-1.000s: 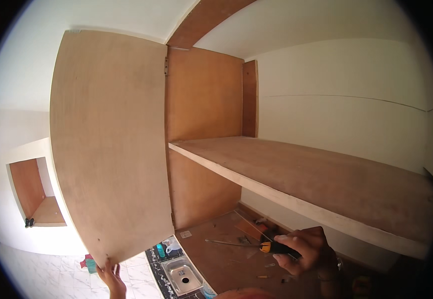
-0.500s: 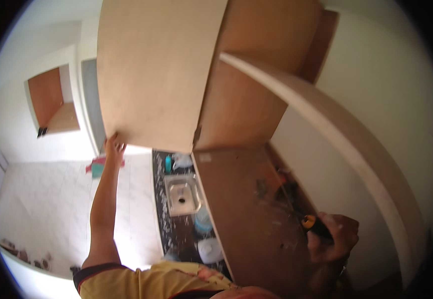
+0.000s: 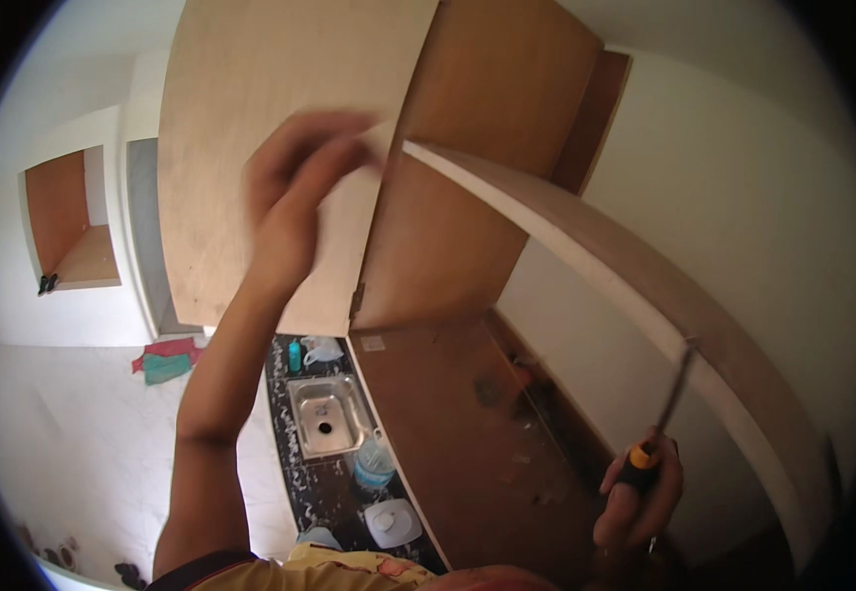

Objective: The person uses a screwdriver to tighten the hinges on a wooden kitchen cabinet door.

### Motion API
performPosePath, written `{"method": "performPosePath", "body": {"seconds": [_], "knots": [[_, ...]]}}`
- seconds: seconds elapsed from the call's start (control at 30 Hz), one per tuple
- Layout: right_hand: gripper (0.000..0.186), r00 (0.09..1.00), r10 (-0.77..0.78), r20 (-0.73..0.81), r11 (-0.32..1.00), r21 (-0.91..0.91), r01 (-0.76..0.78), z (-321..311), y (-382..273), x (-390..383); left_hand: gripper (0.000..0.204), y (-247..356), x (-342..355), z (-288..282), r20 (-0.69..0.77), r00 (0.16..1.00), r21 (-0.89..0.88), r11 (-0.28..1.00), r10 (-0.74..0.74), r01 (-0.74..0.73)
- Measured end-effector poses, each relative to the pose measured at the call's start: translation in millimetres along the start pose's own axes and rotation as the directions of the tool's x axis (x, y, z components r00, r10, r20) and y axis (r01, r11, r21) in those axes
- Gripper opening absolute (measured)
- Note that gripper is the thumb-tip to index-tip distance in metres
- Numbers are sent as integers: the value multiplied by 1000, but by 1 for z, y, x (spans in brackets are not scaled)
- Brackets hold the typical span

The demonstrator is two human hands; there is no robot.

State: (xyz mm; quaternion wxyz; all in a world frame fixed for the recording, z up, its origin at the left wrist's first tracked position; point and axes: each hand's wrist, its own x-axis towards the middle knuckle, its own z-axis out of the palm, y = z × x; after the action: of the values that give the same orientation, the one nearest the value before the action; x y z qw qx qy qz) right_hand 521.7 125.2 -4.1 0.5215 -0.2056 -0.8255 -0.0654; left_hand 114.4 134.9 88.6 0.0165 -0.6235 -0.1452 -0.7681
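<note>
A screwdriver [image 3: 634, 465] with a black and yellow handle is gripped in my right hand [image 3: 656, 504]. Its metal shaft points up, and the tip appears at the front edge of a pale wooden shelf board [image 3: 585, 261]. I cannot tell whether the tip touches it. My left hand [image 3: 295, 187] is raised in front of the pale cabinet door [image 3: 260, 74], its fingers reaching toward the door's hinged side. Motion smears those fingertips, so whether they pinch anything is unclear. The door stands swung out from the brown cabinet interior [image 3: 487, 108], and a hinge [image 3: 357, 298] shows low on its edge.
Below lies a brown cabinet surface [image 3: 428, 424] with dark tools and debris along its back. Lower left, a black counter [image 3: 295, 492] holds a steel sink [image 3: 331, 414], a clear blue jug [image 3: 374, 465] and a white container [image 3: 391, 522]. Red and teal cloths [image 3: 167, 366] lie on the floor.
My left hand has let go of the door's lower outer corner and moved up and right across the door. My right hand has turned the screwdriver upward to the board. The view has shifted slightly.
</note>
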Motion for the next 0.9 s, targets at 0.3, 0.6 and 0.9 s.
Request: {"method": "performPosePath", "body": {"seconds": [0.3, 0.6, 0.9], "knots": [[62, 896, 35, -443, 971, -197, -136, 6, -131, 90, 35, -29, 241, 203, 547, 812, -243, 967, 205, -80], [36, 901, -55, -430, 733, -630, -256, 22, -130, 243, 33, -29, 304, 262, 488, 694, -868, 379, 529, 321], [45, 896, 20, -443, 796, -535, -282, 22, -85, 323, 41, -34, 319, 260, 420, 657, -901, 202, 626, 384]]}}
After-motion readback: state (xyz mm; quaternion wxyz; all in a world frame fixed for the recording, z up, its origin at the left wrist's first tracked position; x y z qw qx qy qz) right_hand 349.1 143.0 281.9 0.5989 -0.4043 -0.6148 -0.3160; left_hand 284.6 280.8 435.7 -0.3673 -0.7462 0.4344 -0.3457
